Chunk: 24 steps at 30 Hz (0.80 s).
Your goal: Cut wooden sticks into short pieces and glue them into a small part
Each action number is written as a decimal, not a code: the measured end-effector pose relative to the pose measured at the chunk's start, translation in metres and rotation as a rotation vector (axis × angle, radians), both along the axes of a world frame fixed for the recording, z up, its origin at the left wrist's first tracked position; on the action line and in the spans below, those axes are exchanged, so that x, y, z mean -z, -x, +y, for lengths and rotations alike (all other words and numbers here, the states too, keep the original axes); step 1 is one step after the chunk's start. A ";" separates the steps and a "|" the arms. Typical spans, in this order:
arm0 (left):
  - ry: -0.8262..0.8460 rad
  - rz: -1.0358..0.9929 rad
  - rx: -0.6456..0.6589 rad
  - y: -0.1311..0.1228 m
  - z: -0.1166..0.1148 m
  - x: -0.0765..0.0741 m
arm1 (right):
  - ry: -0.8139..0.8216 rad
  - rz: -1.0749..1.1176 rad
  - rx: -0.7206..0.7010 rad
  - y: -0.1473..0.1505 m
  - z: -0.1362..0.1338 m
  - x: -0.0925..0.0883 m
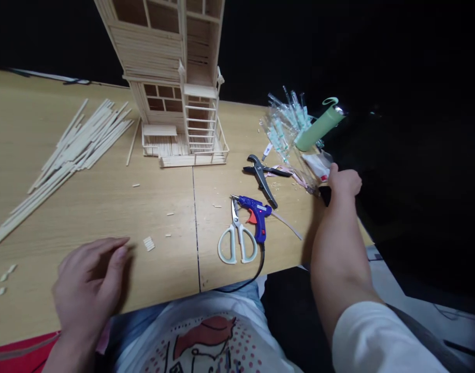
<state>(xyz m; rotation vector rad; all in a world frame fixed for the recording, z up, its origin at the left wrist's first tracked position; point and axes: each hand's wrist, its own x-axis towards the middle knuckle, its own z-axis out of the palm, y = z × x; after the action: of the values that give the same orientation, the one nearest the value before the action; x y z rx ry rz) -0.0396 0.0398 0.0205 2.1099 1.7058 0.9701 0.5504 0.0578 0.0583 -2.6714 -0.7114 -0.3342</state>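
Note:
My left hand lies flat on the wooden table near its front edge, fingers stretched out and holding nothing; a small bundle of cut sticks lies just to its right. My right hand reaches to the table's right edge, fingers curled round a small black object beside a clear plastic bag. A blue glue gun and white-handled scissors lie between my arms.
A tall house model of wooden sticks stands at the back centre. Loose long sticks lie at the left. Black pliers, a green roll and packets of glue sticks sit at the right.

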 end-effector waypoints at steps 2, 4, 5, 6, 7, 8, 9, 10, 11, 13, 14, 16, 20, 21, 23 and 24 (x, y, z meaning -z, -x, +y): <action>-0.020 0.012 0.014 -0.005 0.001 -0.001 | 0.031 0.134 0.167 -0.010 0.011 0.001; -0.033 0.017 0.019 -0.011 0.001 -0.003 | 0.050 0.241 0.302 -0.014 0.019 0.005; -0.041 0.015 0.017 -0.013 0.001 -0.003 | 0.053 0.274 0.342 -0.016 0.022 0.007; -0.044 0.012 0.018 -0.015 0.001 -0.004 | 0.052 0.297 0.370 -0.017 0.024 0.008; -0.048 0.009 0.018 -0.016 0.001 -0.005 | 0.049 0.314 0.390 -0.018 0.025 0.010; -0.050 0.005 0.017 -0.016 0.001 -0.007 | 0.043 0.326 0.406 -0.019 0.025 0.011; -0.046 0.006 0.015 -0.015 0.000 -0.008 | 0.031 0.333 0.416 -0.021 0.025 0.012; -0.045 0.005 0.008 -0.014 0.000 -0.009 | 0.014 0.336 0.428 -0.022 0.023 0.012; -0.041 0.006 0.003 -0.012 -0.001 -0.010 | -0.011 0.335 0.436 -0.023 0.021 0.012; -0.038 0.003 -0.002 -0.008 -0.003 -0.013 | -0.083 0.318 0.437 -0.024 0.012 0.011; -0.045 -0.003 -0.008 -0.007 -0.004 -0.014 | -0.127 0.301 0.424 -0.024 0.005 0.011; -0.054 -0.018 -0.019 -0.005 -0.007 -0.015 | -0.221 0.246 0.362 -0.020 -0.013 0.009; -0.053 -0.050 0.002 -0.008 -0.012 -0.018 | -0.409 0.099 0.195 -0.003 -0.057 0.003; -0.053 -0.057 0.020 -0.011 -0.013 -0.019 | -0.462 0.069 0.157 0.004 -0.067 0.001; -0.066 -0.082 0.054 -0.018 -0.014 -0.023 | -0.574 0.032 0.068 0.022 -0.084 -0.003; -0.063 -0.104 0.074 -0.022 -0.014 -0.025 | -0.625 0.031 0.010 0.033 -0.090 -0.005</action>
<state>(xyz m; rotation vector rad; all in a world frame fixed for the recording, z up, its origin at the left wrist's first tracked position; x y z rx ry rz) -0.0171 0.0254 0.0454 2.1056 1.5558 1.1047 0.5173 -0.0326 0.0638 -2.0818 -0.4809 -0.4333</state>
